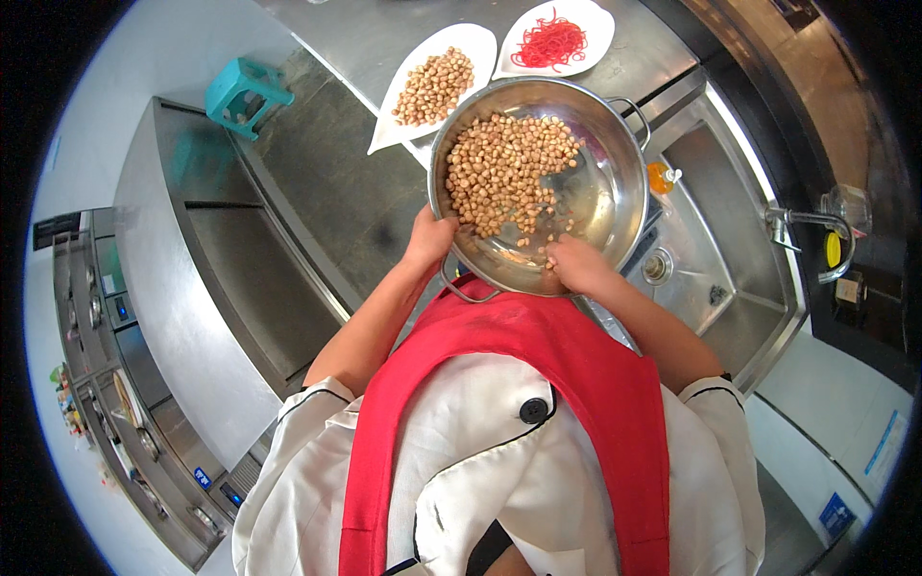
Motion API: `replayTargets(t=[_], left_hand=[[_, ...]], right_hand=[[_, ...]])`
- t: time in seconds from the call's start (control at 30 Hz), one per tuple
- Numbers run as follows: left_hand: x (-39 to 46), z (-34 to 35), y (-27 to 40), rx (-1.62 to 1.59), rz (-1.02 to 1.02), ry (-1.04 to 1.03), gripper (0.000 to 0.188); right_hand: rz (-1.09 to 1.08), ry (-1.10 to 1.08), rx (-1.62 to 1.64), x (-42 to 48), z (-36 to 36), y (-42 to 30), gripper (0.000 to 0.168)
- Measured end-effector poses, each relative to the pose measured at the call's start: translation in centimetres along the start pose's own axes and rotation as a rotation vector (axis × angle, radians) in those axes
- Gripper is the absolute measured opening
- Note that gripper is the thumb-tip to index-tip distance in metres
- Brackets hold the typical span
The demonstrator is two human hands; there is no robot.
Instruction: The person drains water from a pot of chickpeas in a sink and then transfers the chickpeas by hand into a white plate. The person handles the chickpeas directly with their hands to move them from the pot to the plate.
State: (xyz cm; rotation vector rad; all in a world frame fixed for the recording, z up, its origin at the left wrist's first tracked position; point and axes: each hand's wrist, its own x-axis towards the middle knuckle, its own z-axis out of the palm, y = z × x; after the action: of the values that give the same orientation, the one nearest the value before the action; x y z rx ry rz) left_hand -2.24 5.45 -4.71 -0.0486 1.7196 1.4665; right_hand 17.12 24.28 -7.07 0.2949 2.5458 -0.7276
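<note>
A round stainless steel pan with two loop handles is in front of me, tilted so that its inside faces me. Many shelled peanuts are heaped along its left and upper side, and a few lie loose near the bottom. My left hand grips the pan's lower left rim, with the thumb over the edge. Inside the lower right of the pan is my right hand, its fingers curled around a few peanuts that show at the fingertips. The rest of what it holds is hidden.
Beyond the pan, a white leaf-shaped dish of peanuts and another white dish of red shreds stand on the steel counter. At right are a sink, a faucet and an orange pump bottle. A turquoise stool stands left.
</note>
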Motion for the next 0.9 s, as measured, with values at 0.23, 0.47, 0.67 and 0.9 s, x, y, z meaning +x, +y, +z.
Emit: replayTargets(t=[0.23,0.47,0.67,0.9], left_hand=[[-0.4,0.3,0.7,0.055,0.015,0.018,0.04],[-0.4,0.0,0.4,0.021,0.01,0.0,0.041],[0.3,-0.2,-0.4,0.01,-0.005,-0.018,0.043],[-0.1,0.0,0.1,0.038,-0.017,0.014,0.042]], right_hand=[[0.031,-0.017,0.222,3.7,-1.4,-4.6,0.014],[-0.001,0.316,0.852,6.6,-3.5,-3.8,0.02],[0.089,0.247,0.202,2.0,-5.2,3.5,0.018],[0.221,0.218,0.064,-0.5,-3.5,1.7,0.036]])
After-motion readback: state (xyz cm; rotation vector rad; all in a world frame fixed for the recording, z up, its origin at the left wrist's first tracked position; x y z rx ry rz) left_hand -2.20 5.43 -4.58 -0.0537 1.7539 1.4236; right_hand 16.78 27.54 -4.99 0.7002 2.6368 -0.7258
